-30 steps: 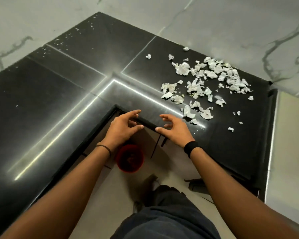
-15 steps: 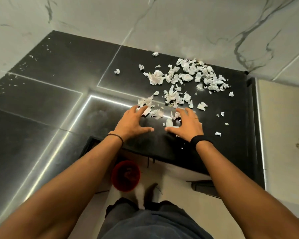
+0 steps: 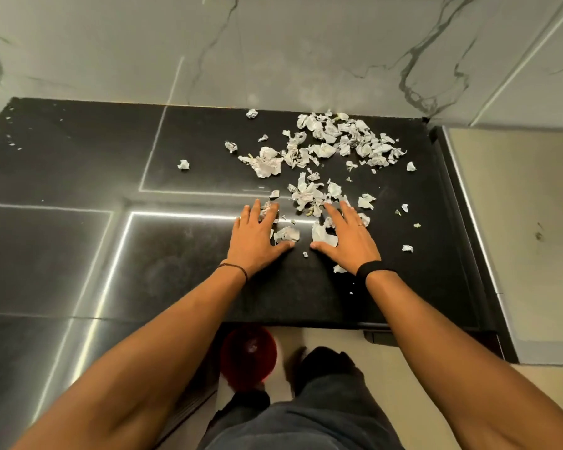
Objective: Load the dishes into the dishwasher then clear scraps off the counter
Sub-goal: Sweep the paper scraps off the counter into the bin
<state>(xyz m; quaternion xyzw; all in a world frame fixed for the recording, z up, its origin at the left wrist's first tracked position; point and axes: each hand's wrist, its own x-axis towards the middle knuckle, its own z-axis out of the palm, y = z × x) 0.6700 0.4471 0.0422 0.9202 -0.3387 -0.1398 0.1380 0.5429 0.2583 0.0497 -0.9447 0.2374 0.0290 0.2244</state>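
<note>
Both the left hand [image 3: 253, 237] and right hand [image 3: 346, 239] lie flat with fingers spread, gripping nothing, on the black counter [image 3: 306, 293], flanking crumpled white paper scraps [image 3: 309, 157] that scatter between and beyond their fingertips.

The counter [image 3: 189, 151] is black, the scraps [image 3: 325, 147] white, the wall [image 3: 273, 53] pale grey with dark veins, the bin [image 3: 248, 358] red.

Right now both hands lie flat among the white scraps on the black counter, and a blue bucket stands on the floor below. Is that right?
Not quite. The head view shows the bucket is red, not blue. The rest holds: the left hand and right hand lie flat among the white scraps on the black counter.
</note>
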